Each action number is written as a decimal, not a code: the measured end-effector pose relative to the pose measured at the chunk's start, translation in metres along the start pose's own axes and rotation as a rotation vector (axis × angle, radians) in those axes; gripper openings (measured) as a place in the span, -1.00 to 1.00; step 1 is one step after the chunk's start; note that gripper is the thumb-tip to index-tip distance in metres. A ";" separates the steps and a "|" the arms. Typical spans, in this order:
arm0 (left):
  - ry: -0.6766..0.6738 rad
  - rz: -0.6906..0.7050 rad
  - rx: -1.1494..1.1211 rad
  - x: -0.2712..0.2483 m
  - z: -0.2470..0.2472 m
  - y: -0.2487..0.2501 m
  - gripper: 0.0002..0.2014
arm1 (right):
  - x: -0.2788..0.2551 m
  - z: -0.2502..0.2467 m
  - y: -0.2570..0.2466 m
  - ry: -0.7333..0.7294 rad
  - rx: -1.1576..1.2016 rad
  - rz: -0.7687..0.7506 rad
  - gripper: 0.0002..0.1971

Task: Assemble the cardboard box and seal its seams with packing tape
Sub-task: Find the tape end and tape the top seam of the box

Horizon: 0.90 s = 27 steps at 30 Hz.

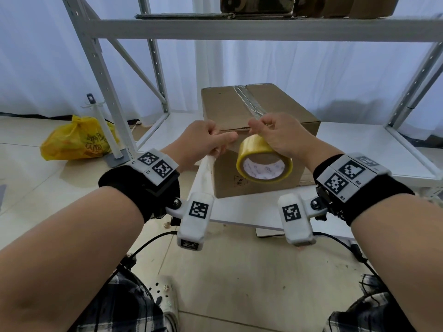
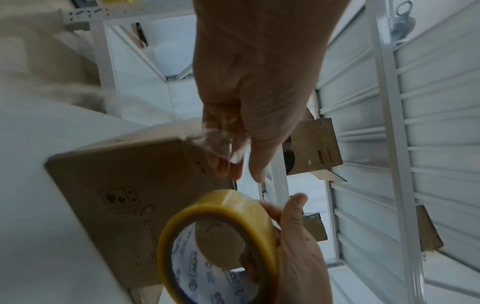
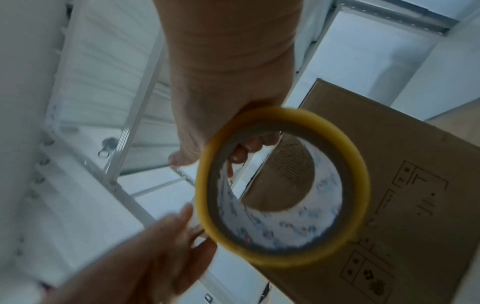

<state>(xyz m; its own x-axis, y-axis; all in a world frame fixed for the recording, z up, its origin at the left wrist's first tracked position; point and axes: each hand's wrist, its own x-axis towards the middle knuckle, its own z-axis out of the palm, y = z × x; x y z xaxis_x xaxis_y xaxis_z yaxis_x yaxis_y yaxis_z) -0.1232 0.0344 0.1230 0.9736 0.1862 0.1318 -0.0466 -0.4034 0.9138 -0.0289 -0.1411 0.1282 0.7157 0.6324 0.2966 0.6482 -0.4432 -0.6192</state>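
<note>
A closed brown cardboard box (image 1: 254, 130) sits on the low white shelf (image 1: 359, 149). In front of it, the right hand (image 1: 278, 135) clenches a yellow roll of packing tape (image 1: 263, 164); the left hand (image 1: 203, 140) pinches its pulled clear strip (image 2: 221, 142). A yellow plastic bag (image 1: 76, 140) lies left of the box.

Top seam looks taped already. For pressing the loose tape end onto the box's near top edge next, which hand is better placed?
Probably the left hand: it pinches the clear tape end right at the cardboard box near top edge. The right hand is occupied gripping the tape roll.
</note>
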 end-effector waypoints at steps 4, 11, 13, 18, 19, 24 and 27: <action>-0.063 0.027 -0.208 -0.004 0.006 0.005 -0.61 | -0.003 0.005 -0.007 0.116 -0.098 0.001 -0.37; 0.006 0.106 -0.236 -0.004 0.004 0.009 -0.64 | -0.004 0.015 -0.005 0.014 -0.480 0.177 -0.31; 0.012 0.067 -0.215 -0.001 0.002 0.007 -0.68 | -0.002 0.011 -0.001 -0.028 -0.337 0.152 -0.27; 0.135 -0.038 -0.071 0.002 -0.027 -0.001 -0.73 | -0.006 -0.004 -0.001 -0.061 0.184 0.153 -0.40; 0.165 -0.060 -0.047 0.002 -0.034 -0.002 -0.70 | -0.006 -0.005 0.001 -0.056 0.212 0.156 -0.50; 0.126 -0.120 0.024 0.003 -0.052 -0.005 -0.65 | 0.004 -0.009 -0.014 -0.085 0.346 0.125 -0.61; 0.111 -0.124 0.115 0.004 -0.051 -0.006 -0.72 | 0.013 -0.016 -0.029 -0.090 0.228 0.098 -0.65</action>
<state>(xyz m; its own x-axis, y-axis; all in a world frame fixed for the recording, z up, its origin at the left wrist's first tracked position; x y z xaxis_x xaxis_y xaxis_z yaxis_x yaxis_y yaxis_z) -0.1307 0.0829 0.1379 0.9395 0.3357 0.0684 0.1040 -0.4697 0.8767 -0.0340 -0.1301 0.1614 0.7399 0.6515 0.1675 0.4937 -0.3569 -0.7930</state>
